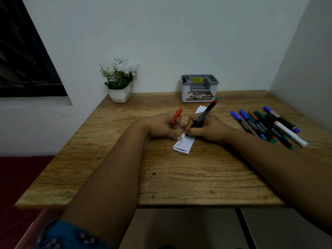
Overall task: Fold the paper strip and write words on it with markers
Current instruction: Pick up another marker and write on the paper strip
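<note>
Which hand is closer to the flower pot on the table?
Left. The left hand, holding the red cap, lies nearer the flower pot; the right hand writes further right.

Wooden table pushed into a corner of plain white walls. Dark window on the left wall, white sill below. Dim, even light. Dark red floor at left.

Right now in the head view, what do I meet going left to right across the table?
Flower pot → red marker cap in the left hand → folded paper strip → right hand writing with a marker → row of spare markers.
</note>
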